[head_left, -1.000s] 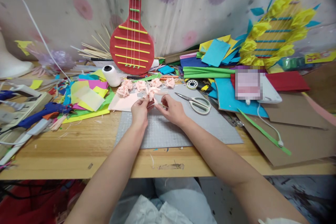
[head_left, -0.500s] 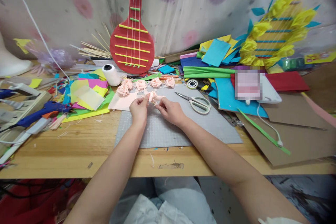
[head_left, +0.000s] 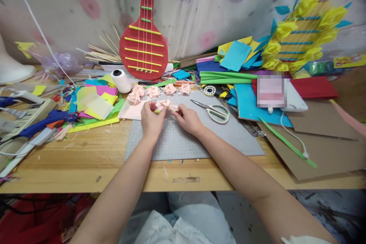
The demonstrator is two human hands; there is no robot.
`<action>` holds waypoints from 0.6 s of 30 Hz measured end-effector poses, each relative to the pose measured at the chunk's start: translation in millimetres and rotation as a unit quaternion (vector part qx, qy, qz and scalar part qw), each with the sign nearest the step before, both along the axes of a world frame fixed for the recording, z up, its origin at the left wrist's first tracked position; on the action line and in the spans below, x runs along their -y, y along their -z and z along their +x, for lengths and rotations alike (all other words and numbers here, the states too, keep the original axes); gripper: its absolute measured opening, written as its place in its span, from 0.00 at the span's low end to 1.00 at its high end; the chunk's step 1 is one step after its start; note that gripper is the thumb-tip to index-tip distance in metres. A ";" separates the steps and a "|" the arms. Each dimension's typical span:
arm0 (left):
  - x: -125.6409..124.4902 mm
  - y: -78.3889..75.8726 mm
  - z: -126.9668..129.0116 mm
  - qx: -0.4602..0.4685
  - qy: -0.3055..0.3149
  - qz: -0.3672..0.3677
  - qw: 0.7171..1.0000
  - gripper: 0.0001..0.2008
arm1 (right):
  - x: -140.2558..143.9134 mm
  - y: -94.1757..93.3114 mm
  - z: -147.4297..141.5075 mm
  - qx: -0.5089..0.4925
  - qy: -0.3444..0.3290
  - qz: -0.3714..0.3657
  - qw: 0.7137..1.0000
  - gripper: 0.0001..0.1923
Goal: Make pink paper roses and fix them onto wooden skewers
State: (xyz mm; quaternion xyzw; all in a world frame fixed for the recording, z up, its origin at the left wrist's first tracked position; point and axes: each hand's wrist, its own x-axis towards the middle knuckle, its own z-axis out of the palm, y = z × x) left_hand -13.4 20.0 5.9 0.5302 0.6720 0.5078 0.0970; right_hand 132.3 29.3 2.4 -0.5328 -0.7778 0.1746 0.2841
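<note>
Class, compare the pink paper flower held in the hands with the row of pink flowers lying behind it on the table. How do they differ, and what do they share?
The held flower is pinched between the left hand and right hand above the grey cutting mat; the row of flowers lies untouched at the mat's far edge. The held flower is single; the row has four. The held flower looks looser, the row of flowers bunched. All are pale pink.
</note>
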 end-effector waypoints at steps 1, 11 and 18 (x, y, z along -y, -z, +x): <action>-1.3 1.7 -1.0 0.007 0.002 -0.004 1.000 0.17 | -0.2 0.2 0.4 -0.004 -0.001 -0.002 1.000 0.10; -7.7 9.7 -7.2 0.137 0.094 -0.088 0.982 0.11 | -1.7 0.8 1.4 0.001 -0.001 -0.021 1.000 0.10; -7.9 10.4 -7.4 0.123 0.087 -0.051 0.987 0.05 | -1.8 -1.8 2.1 0.024 0.003 -0.028 0.999 0.12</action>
